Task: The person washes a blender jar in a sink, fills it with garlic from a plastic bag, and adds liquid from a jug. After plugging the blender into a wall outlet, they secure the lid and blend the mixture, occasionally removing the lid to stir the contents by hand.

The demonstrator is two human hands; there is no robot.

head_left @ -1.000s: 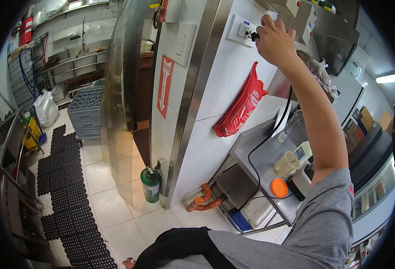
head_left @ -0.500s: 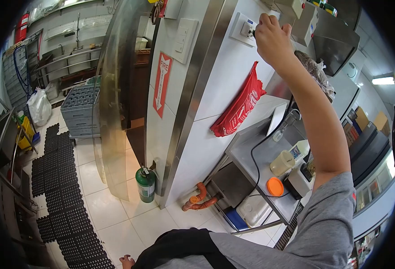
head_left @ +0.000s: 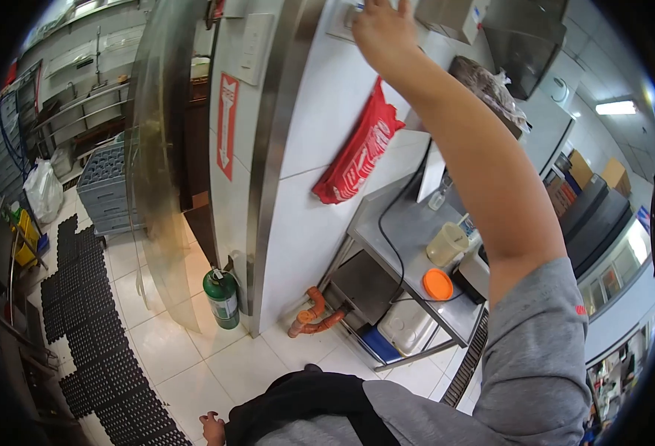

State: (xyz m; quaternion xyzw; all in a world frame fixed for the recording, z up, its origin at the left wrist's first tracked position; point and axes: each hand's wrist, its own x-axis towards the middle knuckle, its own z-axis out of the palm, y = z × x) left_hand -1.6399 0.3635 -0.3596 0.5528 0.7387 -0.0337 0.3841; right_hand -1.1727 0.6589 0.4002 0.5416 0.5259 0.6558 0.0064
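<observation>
My right hand (head_left: 387, 33) reaches up to the wall outlet (head_left: 344, 21) at the top of the view. Its fingers are bent around a plug there; the hand covers the plug and the top edge cuts off part of the fingers. My left hand (head_left: 212, 430) hangs low by my body, fingers loosely bent and apart, holding nothing. Below the outlet a red plastic bag (head_left: 361, 152) hangs on the tiled wall. A black cord (head_left: 388, 234) runs down past the metal table (head_left: 387, 201).
On the table are a cloudy plastic container (head_left: 446, 244) and an orange lid (head_left: 438, 284). A green cylinder (head_left: 222, 297) stands at the wall corner, beside a clear strip curtain (head_left: 156, 186). Black mats (head_left: 97, 327) and stacked grey racks (head_left: 108, 186) are at left.
The view has shifted, so the wall and table appear further left and the outlet higher. My right hand is still at the outlet, its fingers now partly out of view.
</observation>
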